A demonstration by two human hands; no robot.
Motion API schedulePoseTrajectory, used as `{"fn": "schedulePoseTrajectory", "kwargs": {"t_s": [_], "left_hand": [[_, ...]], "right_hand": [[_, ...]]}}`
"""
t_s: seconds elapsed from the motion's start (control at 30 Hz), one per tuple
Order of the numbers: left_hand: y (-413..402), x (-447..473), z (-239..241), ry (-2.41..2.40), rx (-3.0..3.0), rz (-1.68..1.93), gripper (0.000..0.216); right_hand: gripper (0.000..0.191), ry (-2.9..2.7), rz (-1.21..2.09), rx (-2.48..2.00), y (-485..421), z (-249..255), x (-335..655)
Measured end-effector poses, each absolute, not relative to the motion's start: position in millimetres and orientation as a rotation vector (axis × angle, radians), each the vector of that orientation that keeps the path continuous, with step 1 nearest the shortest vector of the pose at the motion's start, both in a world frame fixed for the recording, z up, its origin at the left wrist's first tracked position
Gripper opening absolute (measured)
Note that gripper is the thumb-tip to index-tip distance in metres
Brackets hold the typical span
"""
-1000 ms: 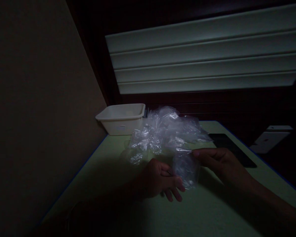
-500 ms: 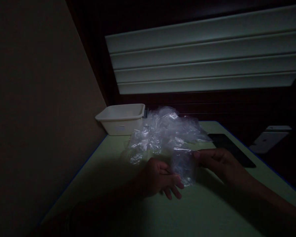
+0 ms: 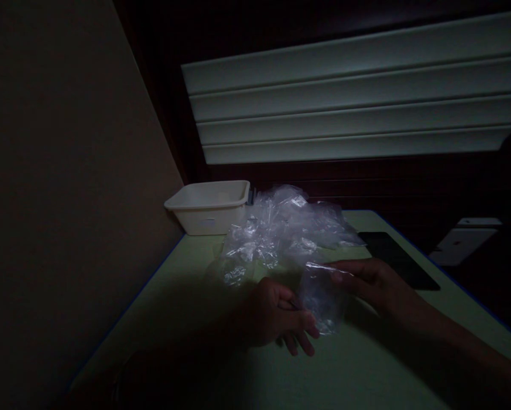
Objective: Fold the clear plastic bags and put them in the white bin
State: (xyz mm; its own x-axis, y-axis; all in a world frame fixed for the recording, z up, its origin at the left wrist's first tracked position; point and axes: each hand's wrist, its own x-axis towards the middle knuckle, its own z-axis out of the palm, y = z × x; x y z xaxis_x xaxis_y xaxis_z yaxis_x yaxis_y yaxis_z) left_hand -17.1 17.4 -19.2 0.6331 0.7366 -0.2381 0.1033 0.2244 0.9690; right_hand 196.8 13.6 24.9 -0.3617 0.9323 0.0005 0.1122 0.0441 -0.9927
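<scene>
With right hand (image 3: 377, 285), pinches clear rectangular plastic bag (image 3: 322, 299); with left hand (image 3: 276, 313), clasps its edge; leaves shiny clear-plastic heap (image 3: 287, 222) untouched.

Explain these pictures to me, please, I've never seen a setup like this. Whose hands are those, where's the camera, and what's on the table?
There is no machine here: a person works with two bare hands, and a camera worn on their head looks forward and down. The room is dim. The right hand pinches a small clear plastic bag near its top. The left hand is at the bag's lower left side; something thin and dark shows by its fingers, too dim to name. Beyond them, on the pale green table, lies a pile of clear plastic bags. A white tub stands left of the pile, and a flat dark object lies to the right.
</scene>
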Motion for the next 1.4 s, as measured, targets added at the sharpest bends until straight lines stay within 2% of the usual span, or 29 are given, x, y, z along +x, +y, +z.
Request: {"fn": "schedulePoseTrajectory", "kwargs": {"t_s": [0.27,0.5,0.73,0.87,1.07,1.27,1.4], "left_hand": [[12.2,-16.1,-18.8,0.781,1.295,0.432,0.032],[9.6,-14.2,-20.8,0.773,1.283,0.389,0.031],[8.4,-14.1,-16.7,0.788,1.286,0.324,0.033],[7.1,-12.8,-15.0,0.802,1.283,0.325,0.035],[4.9,-12.2,-16.6,0.788,1.268,0.316,0.036],[13.7,-14.6,-14.6,0.803,1.276,0.501,0.036],[20.9,-15.9,-11.5,0.816,1.21,0.678,0.035]], "right_hand": [[0.036,-1.418,1.338,-1.12,17.7,21.6,199.1],[0.033,-1.669,1.55,-1.053,8.3,22.2,190.8],[0.031,-1.472,1.359,-1.143,10.5,24.1,190.3],[0.026,-1.63,1.401,-1.133,8.5,21.8,186.2],[0.032,-1.419,1.222,-1.152,15.1,23.3,194.6],[0.037,-1.245,1.357,-1.037,19.7,19.7,201.4],[0.039,-1.392,1.532,-0.904,15.1,15.9,191.7]]}}
